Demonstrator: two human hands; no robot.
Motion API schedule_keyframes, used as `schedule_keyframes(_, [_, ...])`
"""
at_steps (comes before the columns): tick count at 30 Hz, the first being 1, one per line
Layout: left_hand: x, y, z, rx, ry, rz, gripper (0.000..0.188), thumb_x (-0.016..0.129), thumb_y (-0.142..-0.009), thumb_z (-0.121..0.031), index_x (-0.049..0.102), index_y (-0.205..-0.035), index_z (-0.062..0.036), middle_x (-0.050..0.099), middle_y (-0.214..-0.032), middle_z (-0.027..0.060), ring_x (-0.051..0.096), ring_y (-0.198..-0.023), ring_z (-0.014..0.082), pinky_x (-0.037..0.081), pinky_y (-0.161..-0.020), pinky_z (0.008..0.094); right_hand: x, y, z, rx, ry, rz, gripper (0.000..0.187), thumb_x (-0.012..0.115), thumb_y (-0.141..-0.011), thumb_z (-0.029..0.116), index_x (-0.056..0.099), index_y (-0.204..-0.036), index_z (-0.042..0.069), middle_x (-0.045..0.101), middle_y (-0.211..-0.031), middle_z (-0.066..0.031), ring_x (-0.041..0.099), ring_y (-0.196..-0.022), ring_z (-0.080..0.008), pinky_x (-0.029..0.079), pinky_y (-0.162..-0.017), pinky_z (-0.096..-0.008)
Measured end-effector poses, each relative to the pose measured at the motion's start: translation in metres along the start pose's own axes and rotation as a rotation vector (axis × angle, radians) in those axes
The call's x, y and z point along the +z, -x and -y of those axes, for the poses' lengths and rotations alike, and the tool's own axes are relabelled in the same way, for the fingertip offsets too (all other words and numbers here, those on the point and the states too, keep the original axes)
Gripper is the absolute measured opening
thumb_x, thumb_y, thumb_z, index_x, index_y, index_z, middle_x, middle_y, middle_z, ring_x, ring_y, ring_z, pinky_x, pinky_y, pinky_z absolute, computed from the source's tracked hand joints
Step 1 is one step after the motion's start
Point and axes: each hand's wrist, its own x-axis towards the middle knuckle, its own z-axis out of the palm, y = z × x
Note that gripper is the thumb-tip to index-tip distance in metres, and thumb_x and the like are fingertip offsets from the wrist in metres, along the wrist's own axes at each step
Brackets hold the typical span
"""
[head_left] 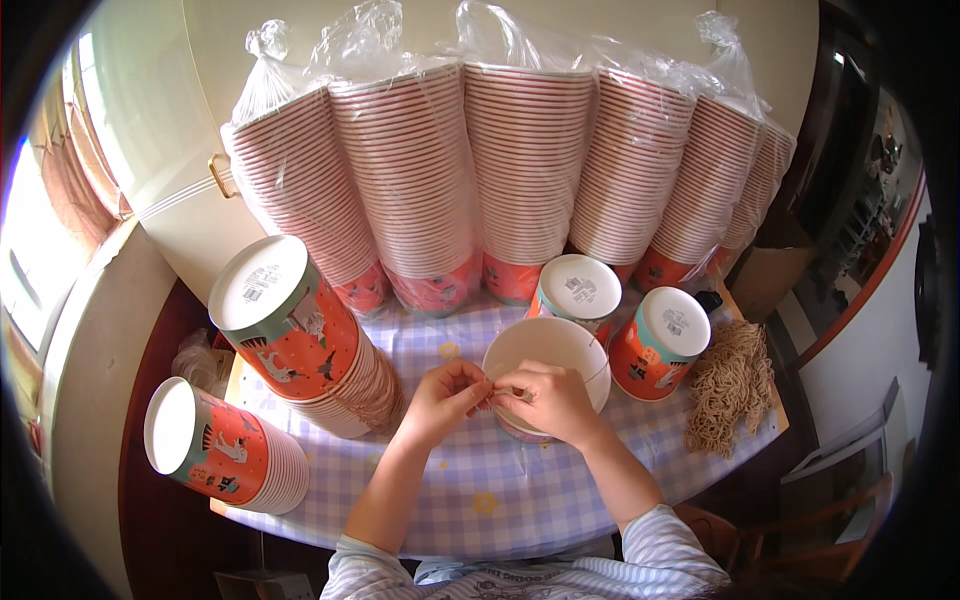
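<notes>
An open white paper bucket [545, 345] stands upright in front of me, its mouth facing up. At its near left rim, my left hand [450, 400] and my right hand [550, 400] meet with fingertips pinched together. Both hands are closed; what lies between the fingers is too small to make out. A thin pale cord [598, 374] crosses the bucket's right rim. Just behind and to the right are two upturned orange and green paper buckets, one farther back [580, 288] and one nearer [660, 345].
Tall plastic-wrapped stacks of paper buckets [525, 160] line the back. Upturned bucket stacks, one tall [310, 320] and one short [225, 440], lean at the left. A heap of tan cords [730, 390] lies at the right edge of the checked tablecloth [440, 500].
</notes>
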Motion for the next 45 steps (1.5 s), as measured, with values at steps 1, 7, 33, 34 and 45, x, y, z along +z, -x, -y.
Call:
schedule_keyframes(1, [0.0, 0.0, 0.0, 0.0, 0.001, 0.0, 0.008, 0.057, -0.085, -0.009, 0.053, -0.086, -0.0021, 0.06, -0.075, 0.0021, 0.052, -0.062, 0.0055, 0.042, -0.054, 0.0187, 0.001, 0.0, 0.001, 0.0, 0.0, 0.001, 0.015, 0.072, -0.067, 0.015, 0.068, -0.081, 0.01, 0.062, -0.072, -0.0036, 0.06, -0.061, -0.0193, 0.047, -0.054, -0.0293])
schedule_keyframes(7, [0.002, 0.0, -0.001, -0.018, -0.041, -0.035, 0.008, 0.058, -0.084, -0.009, 0.054, -0.086, -0.0019, 0.059, -0.073, 0.0021, 0.052, -0.062, 0.0057, 0.043, -0.054, 0.019, 0.004, 0.0, 0.005, -0.046, 0.072, -0.036, 0.01, 0.07, -0.067, 0.014, 0.066, -0.076, 0.011, 0.062, -0.072, -0.0022, 0.06, -0.063, -0.0206, 0.047, -0.055, -0.0302])
schedule_keyframes(33, [0.02, 0.015, -0.009, 0.393, -1.018, -0.315, 0.018, 0.066, -0.07, -0.006, 0.063, -0.088, -0.0043, 0.062, -0.07, 0.0078, 0.062, -0.061, 0.0195, 0.05, -0.057, 0.0287, 0.004, -0.001, 0.0, 0.015, -0.08, -0.041, 0.011, 0.067, -0.071, 0.012, 0.063, -0.079, 0.006, 0.061, -0.07, -0.0067, 0.059, -0.057, -0.0217, 0.044, -0.051, -0.0298])
schedule_keyframes(34, [0.02, 0.014, -0.01, 0.395, -1.018, -0.314, 0.018, 0.066, -0.07, -0.006, 0.063, -0.088, -0.0043, 0.062, -0.07, 0.0078, 0.062, -0.061, 0.0195, 0.05, -0.057, 0.0287, 0.002, -0.001, 0.0, 0.015, -0.079, -0.042, 0.011, 0.067, -0.071, 0.012, 0.063, -0.079, 0.006, 0.061, -0.07, -0.0067, 0.059, -0.057, -0.0217, 0.044, -0.051, -0.0298])
schedule_keyframes(45, [0.03, 0.022, -0.02, 0.499, -1.192, -0.358, 0.013, 0.067, -0.068, -0.011, 0.065, -0.08, -0.0086, 0.063, -0.068, 0.0017, 0.058, -0.063, 0.0181, 0.048, -0.056, 0.0308, 0.003, -0.001, -0.001, 0.11, -0.107, 0.005, 0.011, 0.065, -0.073, 0.018, 0.062, -0.077, 0.008, 0.062, -0.07, -0.0068, 0.061, -0.062, -0.0248, 0.047, -0.055, -0.0332])
